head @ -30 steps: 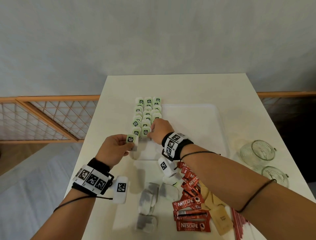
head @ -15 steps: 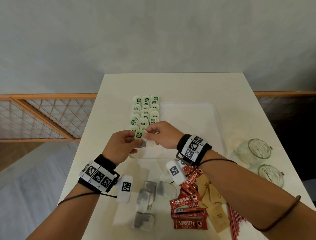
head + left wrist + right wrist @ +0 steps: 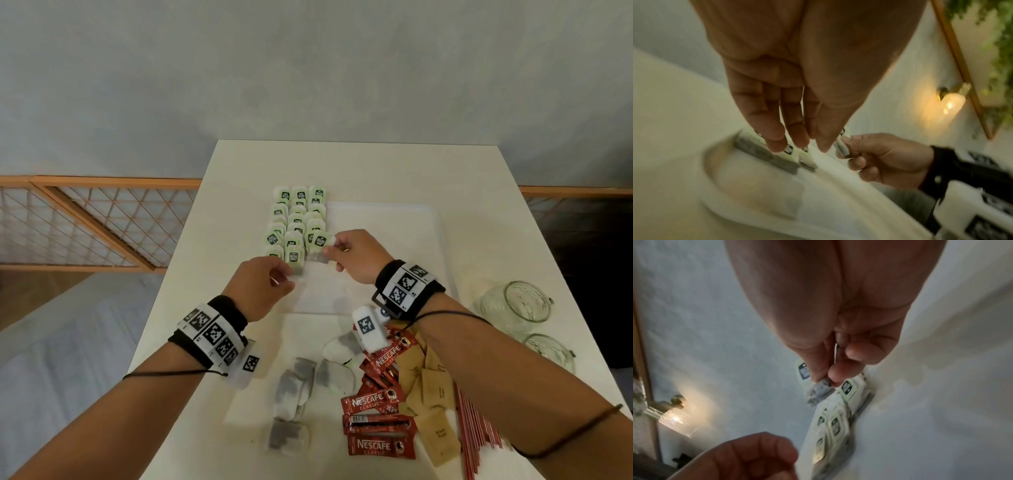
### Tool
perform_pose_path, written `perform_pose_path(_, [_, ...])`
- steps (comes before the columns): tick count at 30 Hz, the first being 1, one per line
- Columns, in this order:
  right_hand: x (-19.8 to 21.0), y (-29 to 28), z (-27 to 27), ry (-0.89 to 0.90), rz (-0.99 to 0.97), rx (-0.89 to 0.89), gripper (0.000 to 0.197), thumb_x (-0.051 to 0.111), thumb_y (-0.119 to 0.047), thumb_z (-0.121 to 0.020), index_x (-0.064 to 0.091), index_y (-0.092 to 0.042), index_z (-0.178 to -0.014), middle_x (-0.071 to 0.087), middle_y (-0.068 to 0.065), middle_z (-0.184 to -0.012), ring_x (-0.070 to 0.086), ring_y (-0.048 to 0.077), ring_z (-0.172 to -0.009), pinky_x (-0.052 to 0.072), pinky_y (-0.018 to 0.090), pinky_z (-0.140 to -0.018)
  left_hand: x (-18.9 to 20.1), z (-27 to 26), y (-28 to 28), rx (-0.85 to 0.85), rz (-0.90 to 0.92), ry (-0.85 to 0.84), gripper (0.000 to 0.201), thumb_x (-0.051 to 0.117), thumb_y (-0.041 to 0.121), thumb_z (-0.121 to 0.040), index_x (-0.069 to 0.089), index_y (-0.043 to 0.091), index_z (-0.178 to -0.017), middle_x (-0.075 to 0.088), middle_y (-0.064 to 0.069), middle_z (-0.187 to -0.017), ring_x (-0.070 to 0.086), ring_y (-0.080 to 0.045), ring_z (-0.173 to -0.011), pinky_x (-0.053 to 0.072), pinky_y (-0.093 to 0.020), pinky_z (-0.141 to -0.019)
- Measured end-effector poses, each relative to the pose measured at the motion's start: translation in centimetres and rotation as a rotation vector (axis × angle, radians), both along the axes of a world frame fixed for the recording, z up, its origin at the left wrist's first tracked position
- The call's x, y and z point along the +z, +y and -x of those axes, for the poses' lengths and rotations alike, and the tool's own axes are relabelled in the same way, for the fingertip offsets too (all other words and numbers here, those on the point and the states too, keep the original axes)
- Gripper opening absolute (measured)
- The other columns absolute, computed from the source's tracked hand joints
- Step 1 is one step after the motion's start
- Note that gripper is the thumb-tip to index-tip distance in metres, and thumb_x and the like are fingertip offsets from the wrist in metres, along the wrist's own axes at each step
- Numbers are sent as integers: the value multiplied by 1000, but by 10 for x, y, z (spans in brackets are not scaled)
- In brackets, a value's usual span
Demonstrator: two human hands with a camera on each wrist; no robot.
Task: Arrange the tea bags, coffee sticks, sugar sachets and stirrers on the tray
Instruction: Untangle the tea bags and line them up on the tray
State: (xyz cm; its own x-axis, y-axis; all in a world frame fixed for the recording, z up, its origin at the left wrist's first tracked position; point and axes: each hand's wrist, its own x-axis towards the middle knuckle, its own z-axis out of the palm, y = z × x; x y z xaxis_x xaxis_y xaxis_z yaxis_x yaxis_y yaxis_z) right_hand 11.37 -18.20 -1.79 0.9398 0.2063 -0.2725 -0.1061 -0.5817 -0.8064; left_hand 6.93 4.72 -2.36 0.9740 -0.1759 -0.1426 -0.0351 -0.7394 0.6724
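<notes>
Tea bag (image 3: 320,247) has passed from left hand (image 3: 262,286) to right hand (image 3: 356,255), whose fingers (image 3: 835,374) pinch it. Left fingers (image 3: 777,141) hang relaxed, holding nothing. Step in hand: laying tea bags in rows (image 3: 296,219) on the tray (image 3: 394,219); next, set it down just ahead of the right fingers.

Tea bag (image 3: 321,244) passed from left hand (image 3: 262,287) to right hand (image 3: 356,255).

Left hand (image 3: 262,286): held low over the table, palm down, fingers (image 3: 777,139) extended and relaxed, gripping nothing.
Right hand (image 3: 356,255): reaches forward, thumb and fingertips (image 3: 836,373) pinching a tea bag (image 3: 321,241).
Forearms: both stretch forward, each with a marker-patterned wrist band.
</notes>
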Motion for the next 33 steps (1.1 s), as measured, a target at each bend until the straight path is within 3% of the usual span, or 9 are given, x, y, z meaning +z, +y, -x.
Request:
perform_pose_path(5, [-7,3,-11,70,208,51,29,73,-28,-88,61,-11,-69,59,5,-65,55,19,-61,49,32,-65,-1,-23,8,-101,-283,-53,12,68,18,-87,68,22,-98,62,11,-80,59,-16,-78,43,-27,-70])
perform_pose_path(10, [-6,23,-9,39,259,24,18,75,-22,-86,72,-4,-84,74,12,-85,68,27,-78,58,39,-76,-6,-41,-6,-185,-436,-47,13,64,25,-90,67,23,-103,59,5,-95,57,-19,-90,41,-27,-74])
perform_pose_path(15, [1,33,-8,22,292,-27,34,73,-18,-89,64,4,-113,70,19,-109,66,35,-99,55,43,-87,-9,-50,-13,-237,-510,-57,12,60,28,-92,69,22,-99,67,-1,-101,62,-24,-94,45,-28,-74])
perform_pose_path(19, [-6,30,-9,27,265,-74,40,72,-28,-91,56,-6,-121,65,11,-114,61,27,-94,49,34,-78,-9,-52,-10,-237,-481,-62,12,62,28,-92,70,22,-98,65,0,-97,58,-22,-89,40,-26,-73])
perform_pose_path(22, [-13,22,-12,74,229,-150,54,69,-43,-91,57,-5,-127,67,12,-116,67,29,-94,56,40,-84,-10,-52,-4,-204,-449,-64,7,65,25,-89,69,22,-94,59,4,-90,57,-21,-85,38,-26,-71])
perform_pose_path(25, [-19,18,-15,129,181,-174,50,70,-38,-90,66,9,-107,72,23,-89,60,25,-67,61,45,-74,-11,-49,0,-196,-445,-57,5,65,23,-87,68,22,-91,59,5,-89,57,-20,-84,40,-26,-71])
perform_pose_path(28, [-24,21,-15,189,157,-136,30,71,-30,-88,70,-3,-76,72,15,-72,62,26,-60,61,43,-66,-13,-48,0,-191,-437,-44,6,65,23,-87,69,21,-90,60,4,-90,59,-22,-87,42,-27,-72])
perform_pose_path(31, [-22,27,-14,194,151,-123,21,67,-25,-92,69,-6,-83,77,19,-85,66,26,-65,62,48,-77,-11,-47,-2,-179,-420,-38,6,66,23,-86,69,21,-92,61,3,-91,60,-23,-88,45,-29,-74])
perform_pose_path(33, [-19,26,-14,148,180,-120,33,65,-29,-93,67,3,-100,75,23,-91,65,26,-67,61,48,-76,-8,-45,-2,-173,-416,-43,9,68,25,-86,69,21,-95,61,4,-91,60,-23,-88,47,-30,-75])
